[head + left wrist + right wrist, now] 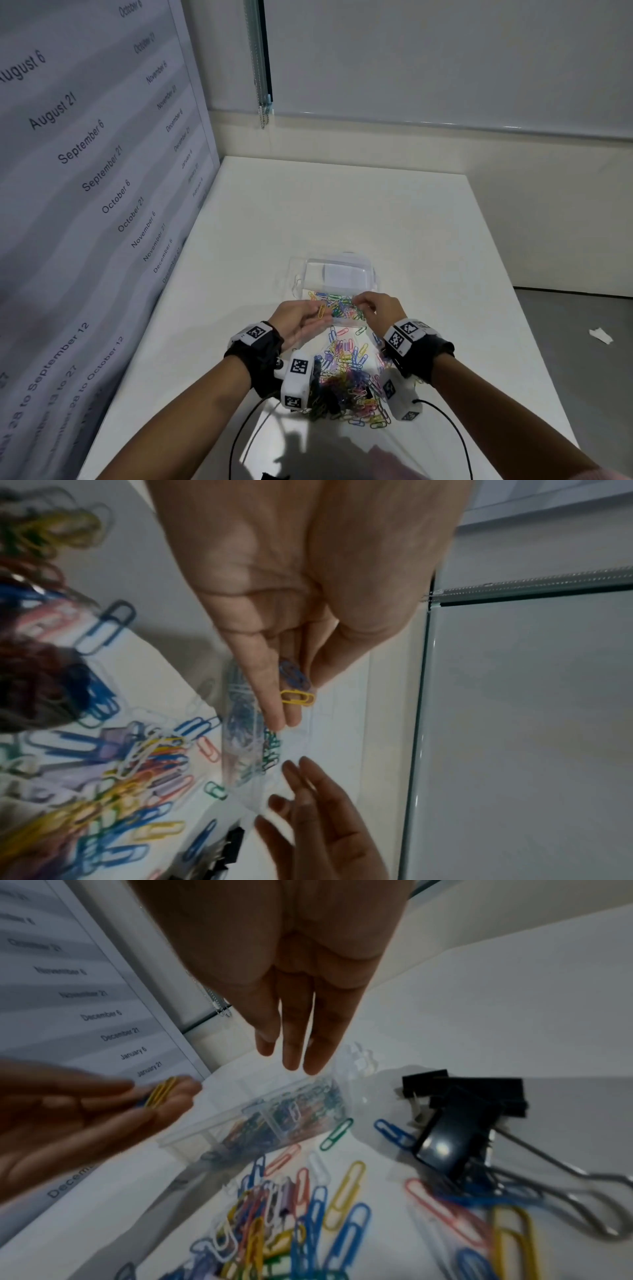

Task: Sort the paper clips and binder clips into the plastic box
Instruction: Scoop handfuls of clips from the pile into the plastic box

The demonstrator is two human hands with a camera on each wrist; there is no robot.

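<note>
A clear plastic box (pixel 371 274) lies on the white table with its lid folded back; its near compartment holds several coloured paper clips (pixel 337 304). My left hand (pixel 317 313) hovers at the box's left edge, thumb and fingers pinching a yellow paper clip (pixel 297 697) and a blue one (pixel 294 675). My right hand (pixel 363 303) hangs over the box's right end with straight fingers (pixel 291 1056) and holds nothing. A heap of loose coloured paper clips (pixel 346 373) lies between my wrists. Black binder clips (pixel 462 1104) sit beside the box (pixel 260 1121).
A large date chart (pixel 85 171) stands along the table's left side. A scrap of white paper (pixel 601 335) lies on the grey floor beyond the table's right edge. Black cables (pixel 239 438) loop near the front edge. A blind cord (pixel 263 109) hangs at the back wall.
</note>
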